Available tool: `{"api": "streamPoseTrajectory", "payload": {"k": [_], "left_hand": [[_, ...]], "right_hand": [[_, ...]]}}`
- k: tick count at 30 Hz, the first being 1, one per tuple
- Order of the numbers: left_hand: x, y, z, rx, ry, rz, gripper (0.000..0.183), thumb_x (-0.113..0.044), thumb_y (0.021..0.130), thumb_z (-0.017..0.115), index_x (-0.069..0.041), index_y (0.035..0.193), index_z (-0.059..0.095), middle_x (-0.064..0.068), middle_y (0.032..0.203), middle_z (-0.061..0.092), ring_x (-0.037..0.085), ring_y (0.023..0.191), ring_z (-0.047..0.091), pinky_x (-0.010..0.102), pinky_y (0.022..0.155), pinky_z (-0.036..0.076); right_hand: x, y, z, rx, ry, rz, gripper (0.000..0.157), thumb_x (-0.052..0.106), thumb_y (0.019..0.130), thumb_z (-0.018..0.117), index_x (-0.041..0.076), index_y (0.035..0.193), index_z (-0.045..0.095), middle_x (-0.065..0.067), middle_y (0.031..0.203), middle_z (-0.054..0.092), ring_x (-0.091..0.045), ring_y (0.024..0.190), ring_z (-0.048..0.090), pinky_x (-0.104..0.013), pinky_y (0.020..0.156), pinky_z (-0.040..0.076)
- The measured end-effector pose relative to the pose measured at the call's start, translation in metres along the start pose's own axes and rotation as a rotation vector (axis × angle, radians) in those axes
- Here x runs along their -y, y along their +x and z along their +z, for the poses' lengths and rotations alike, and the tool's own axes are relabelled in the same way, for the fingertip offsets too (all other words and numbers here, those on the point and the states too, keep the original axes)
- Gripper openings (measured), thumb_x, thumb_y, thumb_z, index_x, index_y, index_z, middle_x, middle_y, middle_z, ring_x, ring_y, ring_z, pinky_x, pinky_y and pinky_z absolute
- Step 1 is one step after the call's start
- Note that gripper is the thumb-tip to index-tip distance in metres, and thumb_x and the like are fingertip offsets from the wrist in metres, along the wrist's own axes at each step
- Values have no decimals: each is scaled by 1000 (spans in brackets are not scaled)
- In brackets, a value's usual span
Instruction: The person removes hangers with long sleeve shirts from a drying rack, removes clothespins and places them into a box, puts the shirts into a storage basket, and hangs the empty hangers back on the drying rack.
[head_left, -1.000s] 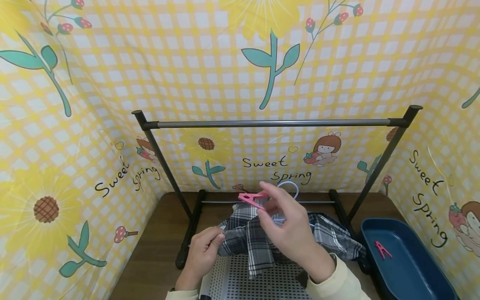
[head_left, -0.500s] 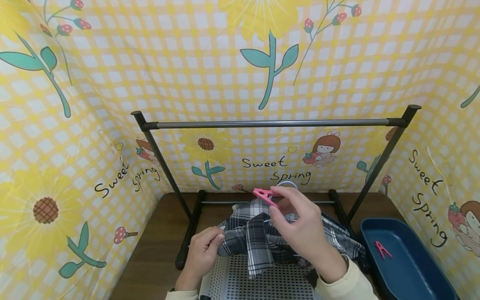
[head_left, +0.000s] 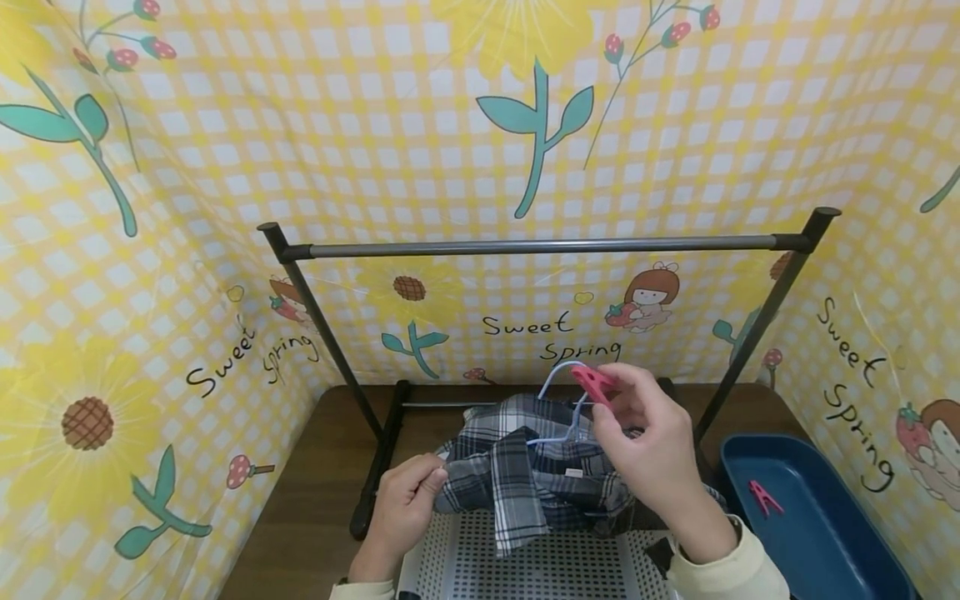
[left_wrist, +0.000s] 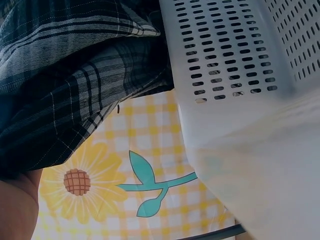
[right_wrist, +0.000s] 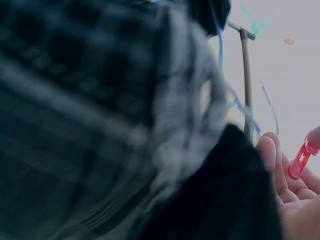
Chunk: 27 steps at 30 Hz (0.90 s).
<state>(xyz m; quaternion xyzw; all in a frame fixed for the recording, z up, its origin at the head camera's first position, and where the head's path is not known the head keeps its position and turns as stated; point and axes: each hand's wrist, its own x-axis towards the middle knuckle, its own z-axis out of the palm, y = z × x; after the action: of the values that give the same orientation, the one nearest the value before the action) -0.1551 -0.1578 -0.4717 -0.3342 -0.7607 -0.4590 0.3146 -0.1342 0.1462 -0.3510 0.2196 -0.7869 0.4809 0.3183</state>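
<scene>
In the head view my left hand (head_left: pixel 401 508) grips one side of a dark grey and white plaid shirt (head_left: pixel 517 492). A light blue clothes hanger (head_left: pixel 553 439) runs into the shirt's neck, its hook rising above the collar. Beside that hook my right hand (head_left: pixel 651 442) pinches a pink clothespin (head_left: pixel 592 385) between thumb and fingers. Whether the pin touches the hook I cannot tell. The right wrist view has the clothespin (right_wrist: pixel 299 162) at its right edge, behind blurred plaid cloth. Shirt folds (left_wrist: pixel 90 95) hide most of the left hand in the left wrist view.
A black garment rack with a grey top bar (head_left: pixel 540 247) stands behind the shirt. Under the shirt lies a white perforated basket (head_left: pixel 442 554). To the right, a dark blue basin (head_left: pixel 832 533) holds another pink clothespin (head_left: pixel 765 498). Yellow checked cloth surrounds the wooden table (head_left: pixel 292 500).
My right hand has carried the clothespin rightward, to beside the hanger's hook, uncovering more of the shirt's collar and the hanger. My left hand keeps its hold on the shirt.
</scene>
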Motion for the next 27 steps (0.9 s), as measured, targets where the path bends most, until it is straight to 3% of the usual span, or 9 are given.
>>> {"api": "streamPoseTrajectory", "payload": {"k": [4,12,15,19,27], "left_hand": [[1,-1,0,-8,9,8,28,10,82,61,-16,76,55,-8,68,44,3,58,41,14,51,34],[0,0,0,-9,10,13,30,14,79,62,-14,76,55,-6,66,44,4,57,41,14,51,34],[-14,9,-2,-13,8,19,32,20,74,61,-11,75,55,-2,65,45,7,55,42,13,51,34],[-19,13,-3,-17,10,20,33,23,71,60,-9,74,54,-1,63,45,8,54,42,13,51,34],[-10,8,-1,-15,13,17,33,22,72,61,-10,74,54,-2,63,45,8,55,42,14,51,34]], "right_hand": [[-6,-2,-10,-13,-46,12,46,-3,79,68,10,123,59,0,98,64,-10,71,61,-19,62,50],[-26,-11,-29,-79,-123,101,35,3,80,73,9,113,63,-1,86,66,-9,65,60,-15,57,47],[-32,-14,-38,-88,-146,131,35,4,79,74,9,112,64,-1,85,66,-8,63,59,-14,57,46],[-41,-18,-49,-80,-208,151,32,6,80,74,10,111,64,-1,86,66,-5,65,60,-13,57,46],[-57,-29,-72,-77,-308,252,31,11,83,70,13,114,63,-4,88,66,-1,67,59,-12,57,44]]}}
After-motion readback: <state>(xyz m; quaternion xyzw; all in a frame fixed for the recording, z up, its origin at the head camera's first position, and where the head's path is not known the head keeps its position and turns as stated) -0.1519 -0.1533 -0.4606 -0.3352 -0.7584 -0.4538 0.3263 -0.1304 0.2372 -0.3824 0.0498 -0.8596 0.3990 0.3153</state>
